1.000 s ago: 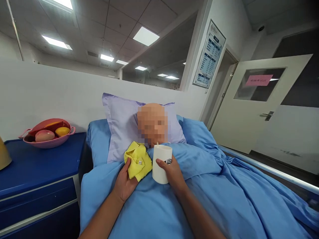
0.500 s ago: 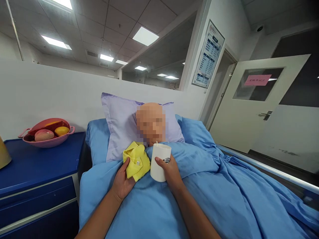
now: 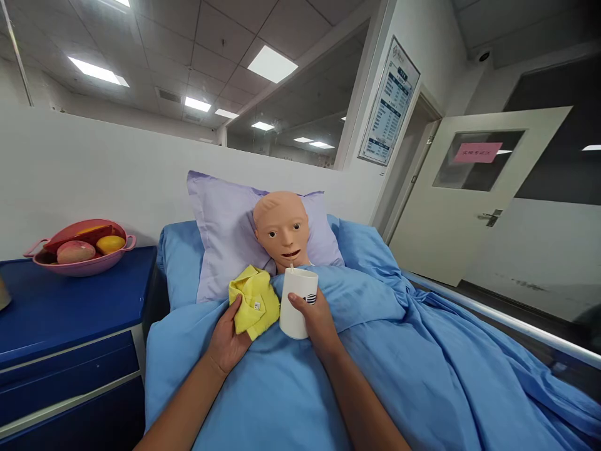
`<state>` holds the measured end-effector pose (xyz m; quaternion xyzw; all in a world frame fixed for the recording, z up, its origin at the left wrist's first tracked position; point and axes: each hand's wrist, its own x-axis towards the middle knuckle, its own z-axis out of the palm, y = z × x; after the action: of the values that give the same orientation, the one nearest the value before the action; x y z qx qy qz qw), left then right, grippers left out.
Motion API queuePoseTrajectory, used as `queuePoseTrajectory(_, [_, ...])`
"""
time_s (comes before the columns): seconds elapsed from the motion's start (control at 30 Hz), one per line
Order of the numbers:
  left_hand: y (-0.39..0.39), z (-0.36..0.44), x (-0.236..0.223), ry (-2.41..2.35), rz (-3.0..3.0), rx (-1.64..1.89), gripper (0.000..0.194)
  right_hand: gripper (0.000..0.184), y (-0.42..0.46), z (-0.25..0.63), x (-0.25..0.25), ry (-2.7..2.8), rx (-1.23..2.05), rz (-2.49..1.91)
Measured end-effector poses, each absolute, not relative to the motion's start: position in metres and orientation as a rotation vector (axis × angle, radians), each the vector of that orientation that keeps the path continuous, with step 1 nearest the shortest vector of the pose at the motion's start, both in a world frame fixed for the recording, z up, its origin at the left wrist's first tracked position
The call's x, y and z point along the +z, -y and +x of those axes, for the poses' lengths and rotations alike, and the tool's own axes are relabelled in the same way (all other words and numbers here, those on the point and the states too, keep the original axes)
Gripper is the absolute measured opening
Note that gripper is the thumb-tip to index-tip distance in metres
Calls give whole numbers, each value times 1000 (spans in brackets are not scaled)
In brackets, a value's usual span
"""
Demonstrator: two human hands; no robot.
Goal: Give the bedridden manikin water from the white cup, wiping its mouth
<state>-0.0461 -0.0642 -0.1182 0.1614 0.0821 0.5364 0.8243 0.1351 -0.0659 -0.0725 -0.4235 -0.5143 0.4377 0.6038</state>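
Note:
My left hand is closed on a folded yellow cloth, thumb on top and the other fingers underneath. A white mug with a dark striped mark is gripped by my right hand, its thumb across the front. From the mug's rim a thin straw rises to just below the mouth of a manikin; whether it touches cannot be made out. The manikin's head lies on a lilac pillow. Cloth and mug are side by side above the blue quilt, near the manikin's chin.
On the left, a blue bedside cabinet carries a pink basket of fruit. Part of a beige object shows at the left edge. A bed rail runs along the right side, with an open door beyond.
The view has shifted slightly, so the surroundings sit a little further left. Both hands keep their hold on the cloth and the mug, with nearly the same placement by the manikin.

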Motion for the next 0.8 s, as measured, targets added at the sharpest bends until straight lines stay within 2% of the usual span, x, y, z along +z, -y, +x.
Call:
queuePoseTrajectory(0.2, [61,-46,-120,-160,310,1156,45,61,64,136,-73,1198,1005,-973])
queuePoseTrajectory(0.8, [62,-49,-125,-194,332,1121,52,61,66,135,-71,1181,1014,-993])
